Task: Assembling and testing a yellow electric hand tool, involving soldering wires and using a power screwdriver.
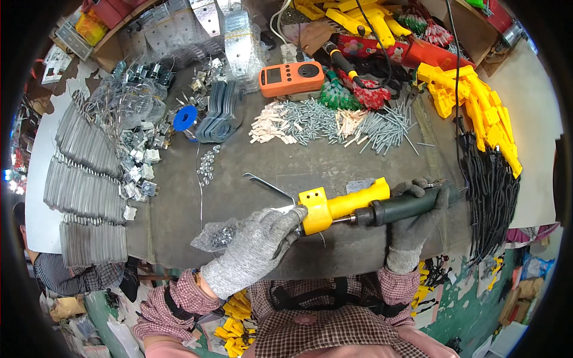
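My left hand (pixel 256 247), in a grey knit glove, is closed around the square end of a yellow plastic handle (pixel 360 198). A bent metal strip (pixel 270 184) sticks out beyond that hand, toward the far left. My right hand (pixel 412 224), gloved as well, grips a dark green electric screwdriver (pixel 409 207) lying level. Its bit points left and meets the near side of the handle's square end; the tip is hidden there. Beside my left hand lies a clear plastic bag (pixel 216 235) of small metal parts.
Screws (pixel 310 119), pale pieces and an orange meter (pixel 291 79) sit at the back. Grey metal strips (pixel 89 185) are stacked left, near a blue spool (pixel 185 118). Yellow handles (pixel 477 107) and black cables (pixel 492 197) lie right. A cord (pixel 458 77) hangs down.
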`<state>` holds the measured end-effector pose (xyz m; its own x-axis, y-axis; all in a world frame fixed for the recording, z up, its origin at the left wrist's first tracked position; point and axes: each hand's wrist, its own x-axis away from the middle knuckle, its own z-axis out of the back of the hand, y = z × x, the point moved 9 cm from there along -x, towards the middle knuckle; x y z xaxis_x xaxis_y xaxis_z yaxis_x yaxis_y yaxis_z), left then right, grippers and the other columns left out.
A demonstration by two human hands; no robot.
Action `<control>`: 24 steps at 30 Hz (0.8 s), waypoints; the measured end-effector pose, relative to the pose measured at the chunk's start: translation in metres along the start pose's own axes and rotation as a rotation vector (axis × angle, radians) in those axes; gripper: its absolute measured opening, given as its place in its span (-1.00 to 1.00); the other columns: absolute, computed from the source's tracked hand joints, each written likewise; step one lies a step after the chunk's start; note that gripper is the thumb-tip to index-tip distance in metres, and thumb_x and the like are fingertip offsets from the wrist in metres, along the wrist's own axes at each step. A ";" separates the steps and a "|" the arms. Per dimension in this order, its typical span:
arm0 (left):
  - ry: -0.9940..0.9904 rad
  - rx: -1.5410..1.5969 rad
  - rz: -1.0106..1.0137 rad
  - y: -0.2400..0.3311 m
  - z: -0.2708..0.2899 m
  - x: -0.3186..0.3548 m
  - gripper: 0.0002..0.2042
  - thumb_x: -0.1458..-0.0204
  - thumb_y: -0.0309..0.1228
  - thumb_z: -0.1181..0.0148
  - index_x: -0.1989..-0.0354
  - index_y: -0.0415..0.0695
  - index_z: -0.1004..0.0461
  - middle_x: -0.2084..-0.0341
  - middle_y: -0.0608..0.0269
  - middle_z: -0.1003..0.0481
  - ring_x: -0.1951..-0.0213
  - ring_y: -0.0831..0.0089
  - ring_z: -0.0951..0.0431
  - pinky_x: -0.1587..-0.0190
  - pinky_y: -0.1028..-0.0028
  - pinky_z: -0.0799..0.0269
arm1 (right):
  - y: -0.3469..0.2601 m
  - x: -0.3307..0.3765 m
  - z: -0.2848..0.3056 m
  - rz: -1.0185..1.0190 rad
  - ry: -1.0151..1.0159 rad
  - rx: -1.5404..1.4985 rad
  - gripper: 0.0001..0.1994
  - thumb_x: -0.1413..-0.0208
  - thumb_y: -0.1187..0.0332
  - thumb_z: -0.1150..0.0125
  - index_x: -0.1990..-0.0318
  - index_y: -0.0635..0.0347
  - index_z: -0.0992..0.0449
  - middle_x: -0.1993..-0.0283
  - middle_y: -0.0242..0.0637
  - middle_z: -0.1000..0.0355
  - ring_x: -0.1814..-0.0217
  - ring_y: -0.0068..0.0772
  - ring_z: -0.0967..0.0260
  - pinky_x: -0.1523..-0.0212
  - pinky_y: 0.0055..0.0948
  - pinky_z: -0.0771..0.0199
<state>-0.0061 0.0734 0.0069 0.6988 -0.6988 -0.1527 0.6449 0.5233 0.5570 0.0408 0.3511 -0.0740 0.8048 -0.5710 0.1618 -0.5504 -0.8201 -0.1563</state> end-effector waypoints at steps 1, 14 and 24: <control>0.000 0.000 0.000 -0.001 0.000 0.001 -0.57 -0.01 -0.50 -0.35 -0.12 -0.15 -0.49 0.04 -0.02 -0.58 0.11 -0.02 -0.58 0.06 0.13 -0.52 | 0.000 -0.001 0.000 0.006 0.008 0.016 -0.72 -0.22 0.15 -0.36 -0.03 -0.12 -0.49 0.18 -0.34 -0.42 0.25 -0.46 -0.42 -0.13 -0.20 -0.48; -0.054 -0.177 -0.016 0.001 -0.012 0.014 -0.61 -0.05 -0.46 -0.33 -0.10 -0.12 -0.51 0.05 -0.03 -0.57 0.05 -0.05 -0.55 -0.04 0.07 -0.46 | 0.008 -0.003 -0.005 -0.030 -0.013 0.000 -0.70 -0.23 0.14 -0.35 0.01 0.00 -0.45 0.21 -0.34 -0.41 0.25 -0.46 -0.43 -0.10 -0.23 -0.49; -0.013 -0.105 -0.018 0.001 -0.009 0.010 -0.53 0.04 -0.46 -0.41 -0.09 -0.14 -0.48 0.15 0.00 -0.53 0.12 -0.03 -0.54 0.03 0.11 -0.45 | 0.009 -0.005 -0.005 -0.039 0.002 0.018 -0.71 -0.26 0.12 -0.31 0.02 0.03 -0.43 0.21 -0.32 -0.40 0.26 -0.49 -0.40 -0.11 -0.25 -0.47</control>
<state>0.0048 0.0712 -0.0013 0.6830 -0.7145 -0.1514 0.6870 0.5581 0.4653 0.0302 0.3463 -0.0713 0.8253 -0.5384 0.1701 -0.5142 -0.8411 -0.1677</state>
